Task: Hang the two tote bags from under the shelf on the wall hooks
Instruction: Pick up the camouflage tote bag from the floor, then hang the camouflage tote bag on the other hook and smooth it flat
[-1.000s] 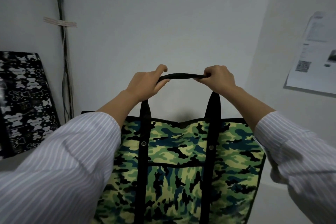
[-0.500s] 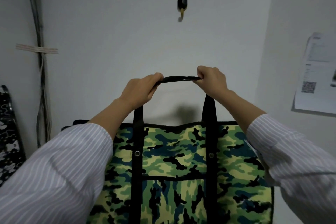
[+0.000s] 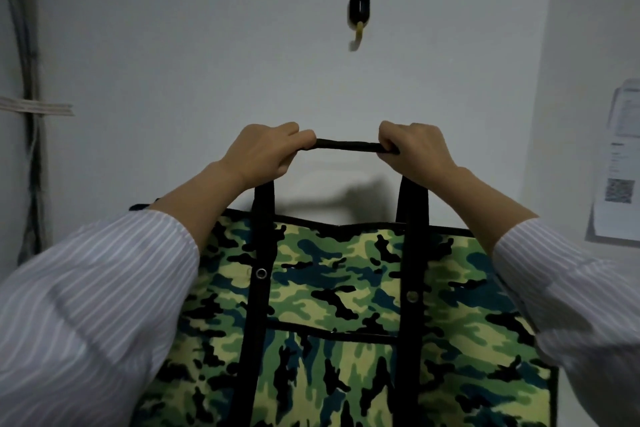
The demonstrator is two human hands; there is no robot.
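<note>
While both hands hold it up, the green, yellow and black camouflage cloth tote bag (image 3: pixel 332 288) hangs in the lower middle of the frame, in front of the plain white wall (image 3: pixel 173 45). Its flat black carry strap (image 3: pixel 349 146) is pulled straight between the two hands. The left hand (image 3: pixel 266 152) grips the left end of the strap, and its fingers (image 3: pixel 298 142) are curled tight and pressed together around it. The right hand (image 3: pixel 419 149) grips the right end the same way, with its fingers (image 3: pixel 389 140) folded over the strap. Both arms wear white sleeves with thin stripes (image 3: pixel 86 305).

Up above the strap, in the upper middle of the frame, is the small black oval wall hook with a yellow tip (image 3: pixel 358 19). The strap is under the hook and does not touch it yet.

One second ago the hook was at the very top edge of the frame. Now it sits lower, and the gap between the strap and the hook is smaller than before. The hands have kept the same grip. A black sheet with white shapes was at the left edge a second ago, and it has slid out of the frame.

At the left edge, dark cables (image 3: pixel 31 149) run down the wall with a pale strip of tape (image 3: pixel 38 109) across them. At the right edge, a white paper with a square code (image 3: pixel 620 163) is stuck to the side wall.
</note>
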